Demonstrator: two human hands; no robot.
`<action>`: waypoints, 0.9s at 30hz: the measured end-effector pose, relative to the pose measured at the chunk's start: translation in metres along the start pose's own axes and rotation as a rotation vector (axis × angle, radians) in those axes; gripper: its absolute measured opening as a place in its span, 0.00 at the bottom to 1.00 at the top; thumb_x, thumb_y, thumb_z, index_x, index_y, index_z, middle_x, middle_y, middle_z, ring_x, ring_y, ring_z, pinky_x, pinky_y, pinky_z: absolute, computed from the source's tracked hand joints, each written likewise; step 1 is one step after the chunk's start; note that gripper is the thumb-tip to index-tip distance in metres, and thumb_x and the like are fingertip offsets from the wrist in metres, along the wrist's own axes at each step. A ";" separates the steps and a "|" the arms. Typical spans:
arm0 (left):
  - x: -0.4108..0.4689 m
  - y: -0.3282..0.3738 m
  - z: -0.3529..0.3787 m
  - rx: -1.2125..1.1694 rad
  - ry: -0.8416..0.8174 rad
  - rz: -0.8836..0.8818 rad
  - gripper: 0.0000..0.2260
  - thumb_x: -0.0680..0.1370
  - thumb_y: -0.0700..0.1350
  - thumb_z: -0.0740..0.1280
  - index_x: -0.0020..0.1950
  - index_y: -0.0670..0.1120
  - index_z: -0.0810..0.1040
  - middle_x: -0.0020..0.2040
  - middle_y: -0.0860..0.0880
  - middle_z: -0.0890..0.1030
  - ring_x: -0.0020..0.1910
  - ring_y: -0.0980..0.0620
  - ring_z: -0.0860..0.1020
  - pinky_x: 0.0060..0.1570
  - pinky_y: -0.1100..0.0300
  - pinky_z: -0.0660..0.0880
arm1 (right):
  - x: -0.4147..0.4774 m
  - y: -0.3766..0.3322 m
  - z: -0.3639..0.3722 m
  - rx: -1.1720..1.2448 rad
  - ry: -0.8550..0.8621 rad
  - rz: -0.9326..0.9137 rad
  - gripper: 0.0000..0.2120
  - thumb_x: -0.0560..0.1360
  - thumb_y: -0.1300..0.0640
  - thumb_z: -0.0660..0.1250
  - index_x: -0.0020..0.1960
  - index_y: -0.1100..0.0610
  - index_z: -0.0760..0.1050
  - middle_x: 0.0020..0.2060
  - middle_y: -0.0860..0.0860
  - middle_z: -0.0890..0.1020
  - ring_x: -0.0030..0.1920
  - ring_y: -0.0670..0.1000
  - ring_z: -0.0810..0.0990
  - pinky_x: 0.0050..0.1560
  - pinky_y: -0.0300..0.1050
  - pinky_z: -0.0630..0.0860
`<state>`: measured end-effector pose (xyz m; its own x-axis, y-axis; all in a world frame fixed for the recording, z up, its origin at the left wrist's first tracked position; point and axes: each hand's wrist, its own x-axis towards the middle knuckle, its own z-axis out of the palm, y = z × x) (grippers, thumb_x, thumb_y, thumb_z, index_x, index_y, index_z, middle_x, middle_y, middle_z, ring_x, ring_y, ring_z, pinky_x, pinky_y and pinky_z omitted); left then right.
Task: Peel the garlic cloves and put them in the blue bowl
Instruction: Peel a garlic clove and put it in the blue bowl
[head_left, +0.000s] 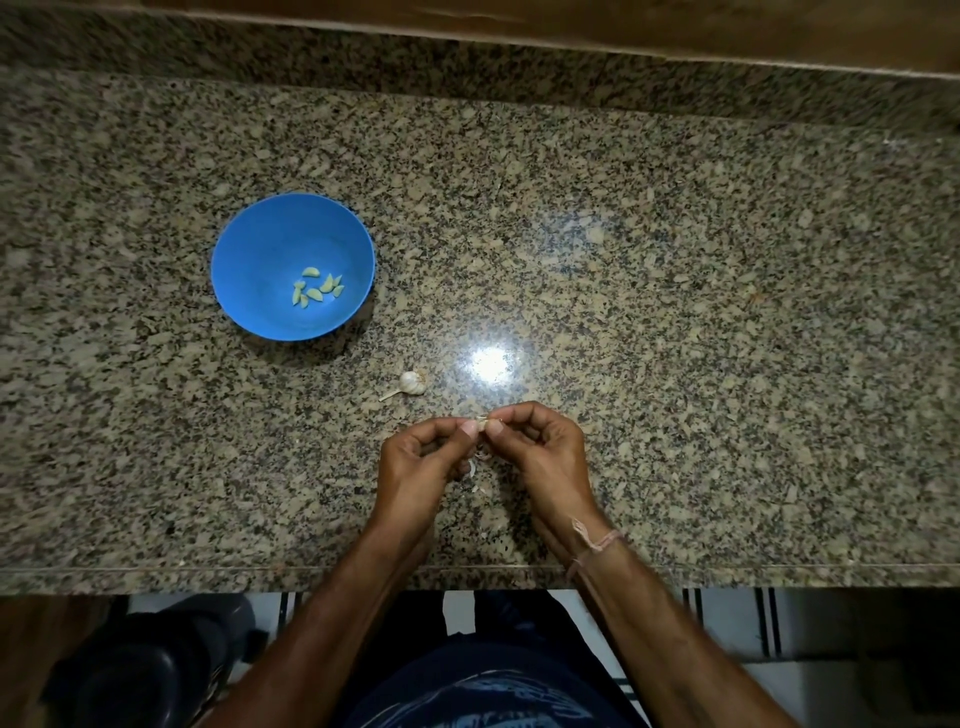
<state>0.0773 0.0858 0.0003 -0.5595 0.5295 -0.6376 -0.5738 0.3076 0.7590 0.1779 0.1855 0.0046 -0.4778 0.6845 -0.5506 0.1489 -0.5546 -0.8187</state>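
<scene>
A blue bowl (260, 244) stands on the granite counter at the left, with several peeled pale cloves (318, 289) in its bottom. A small garlic bulb (412, 383) with a short stem lies on the counter between the bowl and my hands. My left hand (420, 467) and my right hand (540, 457) meet near the front of the counter, thumbs and fingertips pinching one small garlic clove (483, 423) between them. Bits of white skin (475, 467) lie on the counter under my hands.
The speckled granite counter (675, 312) runs wide to the right, with a raised back ledge and a wooden strip behind. Its front edge (208, 569) is just below my wrists. A dark object sits on the floor at the lower left.
</scene>
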 end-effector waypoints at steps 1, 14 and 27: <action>0.001 -0.001 0.000 -0.072 -0.009 -0.042 0.07 0.75 0.44 0.76 0.50 0.42 0.87 0.50 0.39 0.87 0.47 0.48 0.80 0.48 0.55 0.77 | -0.001 0.000 0.000 0.012 -0.001 -0.002 0.05 0.75 0.71 0.73 0.50 0.67 0.81 0.45 0.58 0.86 0.47 0.53 0.86 0.52 0.43 0.83; 0.004 -0.002 -0.002 0.176 0.127 0.101 0.08 0.77 0.47 0.76 0.48 0.43 0.87 0.39 0.47 0.86 0.39 0.52 0.83 0.42 0.59 0.79 | 0.001 0.011 -0.012 -0.521 -0.004 -0.350 0.12 0.78 0.65 0.72 0.60 0.55 0.85 0.52 0.46 0.86 0.54 0.45 0.84 0.55 0.45 0.83; -0.004 0.002 0.003 0.358 0.076 0.237 0.04 0.80 0.40 0.72 0.51 0.48 0.84 0.42 0.52 0.86 0.42 0.57 0.84 0.42 0.63 0.79 | 0.002 0.008 -0.009 -0.092 -0.043 -0.063 0.05 0.78 0.65 0.72 0.51 0.67 0.83 0.46 0.61 0.87 0.45 0.55 0.85 0.49 0.46 0.84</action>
<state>0.0805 0.0864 0.0049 -0.7009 0.5630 -0.4379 -0.1879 0.4465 0.8748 0.1861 0.1872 -0.0044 -0.5251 0.6944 -0.4921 0.1954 -0.4644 -0.8638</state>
